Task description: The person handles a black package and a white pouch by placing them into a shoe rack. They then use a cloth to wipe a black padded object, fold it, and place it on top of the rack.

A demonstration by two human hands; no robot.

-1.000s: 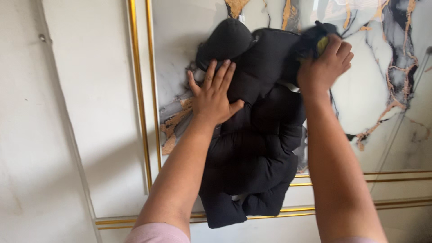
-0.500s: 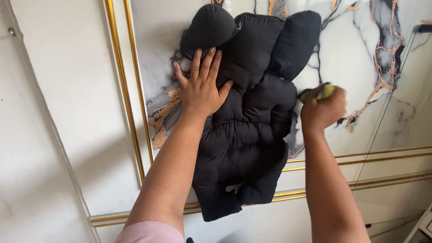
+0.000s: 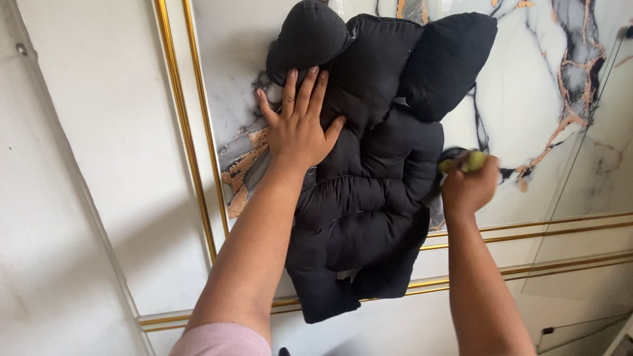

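Change since the earlier frames: the right hand (image 3: 469,188), which was up at the top right lobe of the black padded cushion (image 3: 369,171), now sits lower, at the cushion's right edge about halfway down; the left hand (image 3: 298,128) remains pressed in the same place.

Item: black padded cushion, quilted in soft lobes, three rounded lobes at the top, narrowing to a folded lower end. Location: flat against the marble-patterned panel (image 3: 527,86), overlapping the gold trim lines (image 3: 188,118) near the bottom.

Left hand: open, fingers spread, palm flat on the cushion's upper left part, pinning it to the panel.

Right hand: clenched around a small yellow-green cloth (image 3: 469,160), touching or just beside the cushion's right edge; exact contact cannot be told.

Handling note, as a judgement: steady palm pressure from the left hand should keep the cushion from sliding while the right hand works along the edge; short strokes close to the pinned area suit the soft padding, which gives easily.

Surroundings: plain white wall (image 3: 86,198) at left; pink sleeve (image 3: 221,339) at the near edge.
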